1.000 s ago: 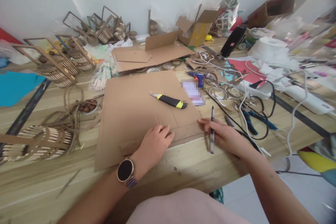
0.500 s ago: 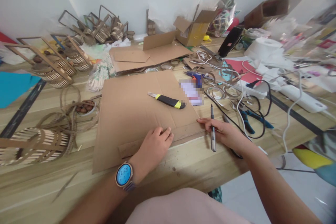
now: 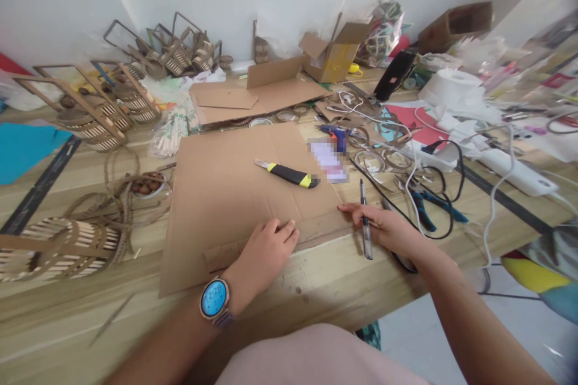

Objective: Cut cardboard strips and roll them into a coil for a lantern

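1. At the centre of the frame, a large brown cardboard sheet (image 3: 221, 192) lies flat on the wooden table (image 3: 67, 331).
2. Along its lower edge there is a narrow cardboard strip (image 3: 217, 257), lying on the sheet and partly covered by the left hand (image 3: 266, 255).
3. The left hand rests palm down; its grip is spread, with the fingers a little bent over the cardboard. Its wrist wears a smartwatch (image 3: 214, 299) with a lit blue face.
4. The right hand (image 3: 386, 228), right of centre, has its grip pinching a pen (image 3: 366, 243), whose dark tip points upward in the frame. Its foremost fingertip is at the right corner of the sheet.
5. On the sheet, above the left hand, lies a black and yellow utility knife (image 3: 291, 175), blade toward the left.
6. Right of the sheet are a blue glue gun (image 3: 334, 134) and blue-handled pliers (image 3: 423, 212), near cables.
7. At the left, a bowl of brown nuts (image 3: 149, 184) stands near a striped basket (image 3: 93, 246).
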The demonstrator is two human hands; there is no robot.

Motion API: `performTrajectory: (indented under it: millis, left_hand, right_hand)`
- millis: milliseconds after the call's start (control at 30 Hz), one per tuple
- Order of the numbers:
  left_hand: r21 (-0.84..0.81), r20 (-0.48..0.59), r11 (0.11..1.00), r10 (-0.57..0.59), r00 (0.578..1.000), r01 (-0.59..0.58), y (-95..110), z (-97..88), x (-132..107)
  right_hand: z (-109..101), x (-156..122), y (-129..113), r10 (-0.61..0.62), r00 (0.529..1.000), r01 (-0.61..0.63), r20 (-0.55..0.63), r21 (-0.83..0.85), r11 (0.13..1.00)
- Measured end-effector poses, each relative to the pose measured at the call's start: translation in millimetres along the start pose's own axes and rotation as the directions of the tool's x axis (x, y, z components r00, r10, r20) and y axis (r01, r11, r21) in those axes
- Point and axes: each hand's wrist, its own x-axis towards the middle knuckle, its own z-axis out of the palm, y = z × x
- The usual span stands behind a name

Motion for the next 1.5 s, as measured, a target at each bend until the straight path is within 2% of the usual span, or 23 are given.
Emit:
performTrajectory:
  millis: [233,500,700,867,1100,1300,1500]
  left_hand:
    - [-0.052,0.006,0.998,0.020,1.000,-0.019,-6,-1.6,1]
    - [-0.125,-0.057,0.984,0.117,0.991,-0.123,-21,6.4,2]
    - [-0.155,0.021,0.954,0.265,0.964,-0.258,-40,-6.6,8]
    - [-0.154,0.096,0.944,0.308,0.947,-0.292,-53,-16.8,16]
    - [-0.101,0.151,0.937,0.348,0.925,-0.336,-51,-24.6,21]
    - [-0.127,0.115,0.922,0.379,0.918,-0.365,-50,-24.0,21]
    - [-0.130,0.121,0.920,0.385,0.915,-0.370,-50,-22.8,21]
  right_hand:
    - [0,-1,-1,-0.004,1.000,0.004,0.002,-0.023,1.000]
    - [0,1,-4,-0.061,0.998,0.061,0.003,-0.129,0.990]
    - [0,2,-3,-0.074,0.997,0.073,-0.001,-0.179,0.981]
    - [0,4,-2,-0.078,0.997,0.077,0.005,-0.205,0.976]
    - [1,2,0,-0.091,0.996,0.088,-0.003,-0.204,0.975]
    - [0,3,1,-0.106,0.994,0.111,0.034,-0.224,0.968]
    - [2,4,4,-0.144,0.990,0.137,-0.009,-0.247,0.959]
